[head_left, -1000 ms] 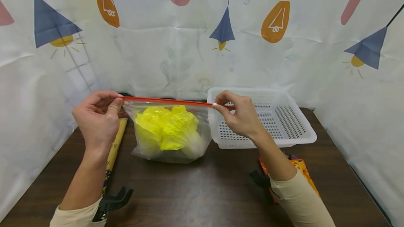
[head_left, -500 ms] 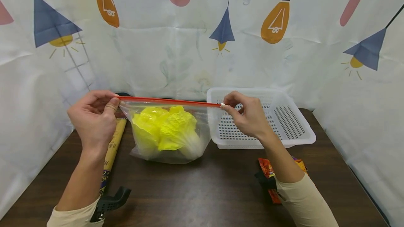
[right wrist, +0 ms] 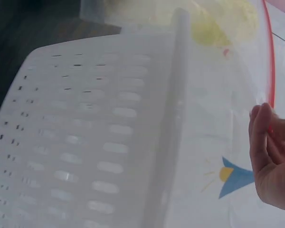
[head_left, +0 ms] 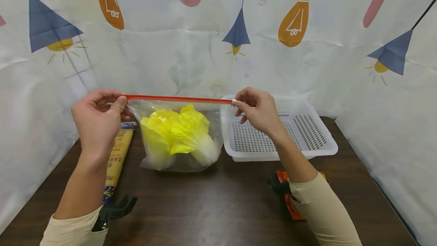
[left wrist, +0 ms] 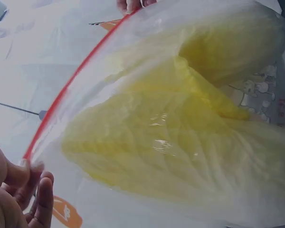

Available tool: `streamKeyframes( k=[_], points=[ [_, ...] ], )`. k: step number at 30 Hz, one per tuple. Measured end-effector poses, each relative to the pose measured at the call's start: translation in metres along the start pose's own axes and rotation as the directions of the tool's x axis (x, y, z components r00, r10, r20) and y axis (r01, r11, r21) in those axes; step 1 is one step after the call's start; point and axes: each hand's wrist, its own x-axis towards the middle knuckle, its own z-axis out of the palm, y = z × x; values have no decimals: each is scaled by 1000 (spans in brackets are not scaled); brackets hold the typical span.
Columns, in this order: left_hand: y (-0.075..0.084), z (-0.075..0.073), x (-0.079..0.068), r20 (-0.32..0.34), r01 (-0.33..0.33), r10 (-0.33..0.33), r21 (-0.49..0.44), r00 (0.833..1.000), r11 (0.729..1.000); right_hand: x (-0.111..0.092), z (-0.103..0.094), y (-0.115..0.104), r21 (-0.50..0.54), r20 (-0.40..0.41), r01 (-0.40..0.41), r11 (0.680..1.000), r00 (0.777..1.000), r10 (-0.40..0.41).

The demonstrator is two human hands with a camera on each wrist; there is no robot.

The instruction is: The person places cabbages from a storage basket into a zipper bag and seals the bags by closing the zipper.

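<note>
A clear zip bag (head_left: pixel 136 111) with a red zip strip along its top hangs stretched between the two hands in the head view. Pale yellow-green napa cabbage leaves (head_left: pixel 191 128) with white stems show through the plastic. The left hand (head_left: pixel 97 122) pinches the strip's left end between thumb and fingers, also seen in the left wrist view. At the other end, the right hand (head_left: pixel 257 111) pinches the strip's corner, where a small white slider (head_left: pixel 233 102) sits at the thumb tip. Several of its fingers curl behind the strip.
A white perforated plastic basket (head_left: pixel 317 149) stands behind and below the right hand. A long yellow packet (head_left: pixel 117 155) lies beside the left forearm. Under the right forearm, a red-orange packet (head_left: pixel 295 208) is partly covered. A printed white curtain (head_left: pixel 146 56) backs the dark wooden table (head_left: pixel 191 208).
Both hands have risen slightly, lifting the bag's red strip with them. The right hand first slid a little to the right, then came up. The view has shifted slightly.
</note>
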Motion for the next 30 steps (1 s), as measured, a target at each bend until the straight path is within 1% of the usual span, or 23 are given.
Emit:
streamKeyframes(
  k=[1,3,5,6,7,9,11,12,13,14,16,17,18,19,20,21,23,26,28,30],
  points=[
    [1,0,4,22,31,-31,-2,999,1000,4,0,-1,26,-6,-18,999,1000,18],
    [4,2,14,73,92,-90,-37,993,995,14,1,-2,74,-21,-41,996,999,43],
    [4,6,23,127,126,-116,-76,985,989,23,3,-1,111,-43,-47,993,998,52],
    [4,7,29,145,139,-122,-110,982,984,27,4,0,123,-59,-43,991,997,51],
    [3,9,33,157,142,-120,-136,980,980,32,7,1,133,-80,-35,991,996,46],
    [-1,13,42,167,136,-104,-192,981,972,38,13,4,119,-128,8,993,992,7],
    [-7,15,47,170,113,-76,-224,983,968,40,21,9,83,-172,47,995,985,-32],
    [-11,14,48,171,99,-61,-221,983,970,40,24,11,62,-183,59,996,982,-47],
    [-15,12,48,180,91,-55,-200,982,976,37,28,13,37,-182,66,997,982,-58],
    [-19,8,47,199,85,-53,-152,979,985,34,30,14,13,-170,66,998,983,-63],
    [-25,-3,42,246,62,-58,-12,968,998,23,35,15,-25,-118,50,998,992,-53],
    [-27,-10,38,270,47,-67,80,961,996,16,36,15,-48,-84,43,998,995,-47],
    [-29,-18,34,297,14,-70,187,952,982,9,38,13,-74,-48,40,996,998,-44],
    [-29,-25,30,327,-18,-77,280,942,960,2,39,12,-101,-18,43,994,999,-45],
    [-29,-33,26,353,-63,-74,361,932,930,-5,40,10,-126,7,50,991,999,-50],
    [-29,-39,22,377,-107,-67,422,924,900,-12,40,8,-156,27,66,986,998,-62],
    [-26,-50,13,431,-204,-50,522,901,828,-26,42,4,-208,58,101,973,994,-91],
    [-24,-62,-3,506,-348,-5,600,862,720,-44,46,0,-261,110,155,953,985,-130],
    [-24,-68,-14,555,-419,0,628,832,656,-56,49,-1,-288,153,180,940,978,-140],
    [-25,-72,-24,597,-458,-22,638,802,620,-66,53,-1,-316,199,206,926,969,-147]
  ],
)
